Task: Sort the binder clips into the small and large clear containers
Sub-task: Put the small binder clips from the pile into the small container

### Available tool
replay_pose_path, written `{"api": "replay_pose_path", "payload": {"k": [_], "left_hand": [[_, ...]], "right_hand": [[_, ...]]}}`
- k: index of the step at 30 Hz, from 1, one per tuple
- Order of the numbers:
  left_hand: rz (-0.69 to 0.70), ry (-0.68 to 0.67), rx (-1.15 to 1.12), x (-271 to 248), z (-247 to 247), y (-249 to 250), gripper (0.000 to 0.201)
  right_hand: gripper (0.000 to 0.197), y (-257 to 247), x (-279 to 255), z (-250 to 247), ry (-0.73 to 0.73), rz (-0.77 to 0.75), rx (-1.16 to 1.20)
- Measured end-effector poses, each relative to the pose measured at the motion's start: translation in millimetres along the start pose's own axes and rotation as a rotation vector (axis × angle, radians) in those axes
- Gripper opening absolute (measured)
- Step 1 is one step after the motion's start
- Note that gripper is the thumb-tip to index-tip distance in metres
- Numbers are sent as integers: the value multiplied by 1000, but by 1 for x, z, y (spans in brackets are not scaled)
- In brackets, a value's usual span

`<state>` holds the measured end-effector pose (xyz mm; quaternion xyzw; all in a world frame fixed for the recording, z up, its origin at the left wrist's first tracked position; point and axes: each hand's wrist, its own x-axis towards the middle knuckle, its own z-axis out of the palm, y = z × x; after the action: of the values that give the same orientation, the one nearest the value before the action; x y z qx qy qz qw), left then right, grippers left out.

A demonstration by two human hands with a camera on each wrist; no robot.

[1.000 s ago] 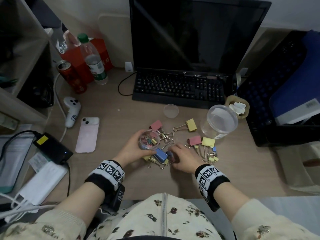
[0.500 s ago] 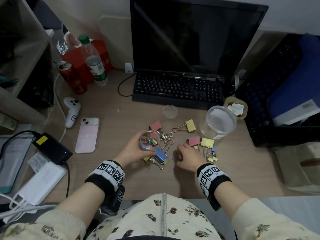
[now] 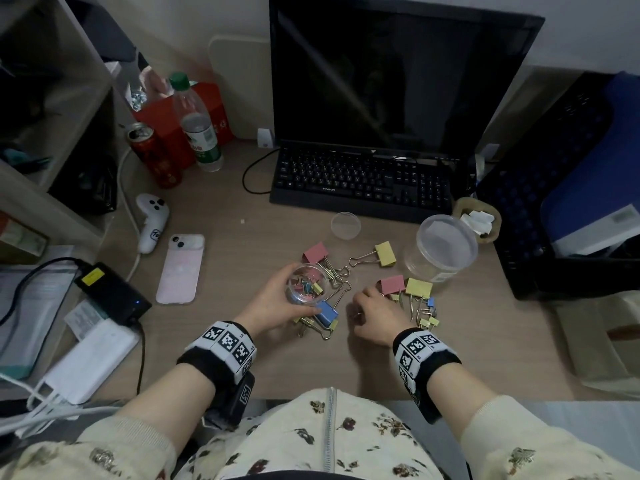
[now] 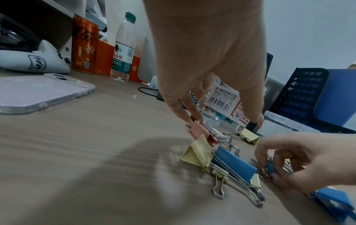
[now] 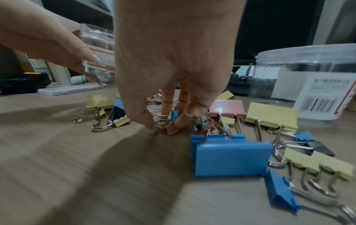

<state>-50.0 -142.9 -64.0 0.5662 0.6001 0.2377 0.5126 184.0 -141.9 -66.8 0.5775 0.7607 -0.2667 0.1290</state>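
Note:
My left hand [image 3: 275, 304] grips the small clear container [image 3: 306, 284], held just above the desk with several small clips inside. My right hand [image 3: 369, 308] is down on the desk to its right. Its fingertips [image 5: 152, 124] pinch small clips: a pink one [image 5: 168, 130] and a blue one [image 5: 175, 115]. Large clips lie around: a blue one [image 3: 327, 311] under the small container, pink ones [image 3: 316, 252] [image 3: 393, 285] and yellow ones [image 3: 385, 253] [image 3: 419, 287]. The large clear container [image 3: 441, 249] stands open at the right, with nothing in it.
A small clear lid [image 3: 345, 225] lies before the keyboard [image 3: 363, 176]. A phone [image 3: 180, 268], a controller [image 3: 152, 221], a can [image 3: 154, 155] and a bottle [image 3: 197, 123] are on the left. A black crate [image 3: 554, 188] stands on the right. More small clips [image 3: 428, 311] lie by my right hand.
My right hand has drawn slightly right, away from the large blue clip, and closed its fingertips on small clips. My left hand still holds the small container in place.

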Motion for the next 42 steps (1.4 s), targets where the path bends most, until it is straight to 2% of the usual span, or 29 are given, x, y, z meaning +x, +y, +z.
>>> {"api": "replay_pose_path", "payload": {"k": [6,11,16,19,21,28,32,34,39,42], "left_hand": [[1,-9,11,-1,2,-3,89],[24,0,17,-2,4,-2,85],[7,-26,37,0,4,-5,90],[17,-28,49,1,5,-2,85],[21,-37,48,2,6,1,81],[14,-68,51,9,8,3,88],[10,-89,41,12,12,5,99],[18,-95,55,14,15,8,97],[65,-92,41,15,18,16,69],[51,-92,19,14,16,18,74]], "right_hand": [[53,0,2,3,-7,32,4],[55,3,0,5,-16,47,6],[43,4,-2,5,-17,27,48],[34,7,-3,3,-17,12,87],[24,9,-4,0,14,10,136],[13,12,-4,-23,215,-14,323],[12,1,-1,-50,417,-118,395],[15,-12,-3,-62,484,-212,391],[20,-45,-4,-72,472,-369,462],[22,-50,-2,-68,400,-372,512]]}}
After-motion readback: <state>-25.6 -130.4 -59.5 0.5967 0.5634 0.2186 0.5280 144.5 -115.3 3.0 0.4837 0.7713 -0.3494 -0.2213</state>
